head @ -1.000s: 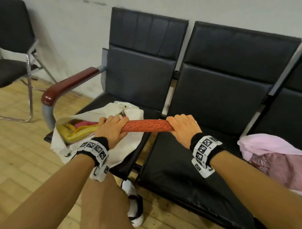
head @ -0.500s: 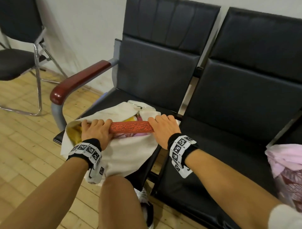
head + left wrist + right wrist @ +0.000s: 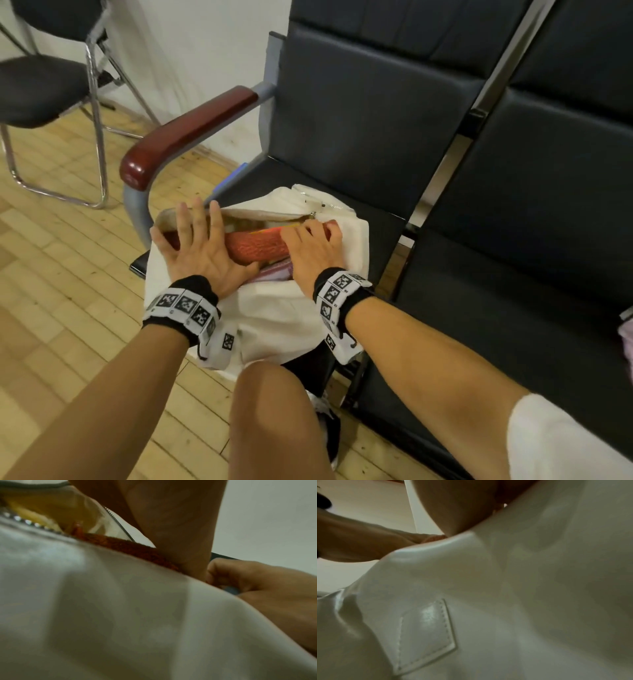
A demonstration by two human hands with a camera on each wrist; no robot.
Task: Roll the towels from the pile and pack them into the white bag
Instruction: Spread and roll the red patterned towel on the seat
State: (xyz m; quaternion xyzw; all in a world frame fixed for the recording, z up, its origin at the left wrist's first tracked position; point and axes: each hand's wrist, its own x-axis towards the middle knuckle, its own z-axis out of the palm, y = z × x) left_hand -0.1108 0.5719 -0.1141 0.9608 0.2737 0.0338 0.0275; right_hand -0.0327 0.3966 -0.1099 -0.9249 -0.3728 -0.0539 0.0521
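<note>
Fingers of the left hand are now spread out straight and laid flat over one end of the rolled orange-red towel, where half a second ago they were wrapped round it. The right hand is kept curled over the other end. So the roll's been carried off the black seat and is pushed down into the open mouth of the white bag, right under both palms, on top of a yellow and a pink towel already packed beneath the fingertips. Pretty much one more towel done, it's reckoned; a bit of the pink pile is glimpsed far off past the right wrist.
</note>
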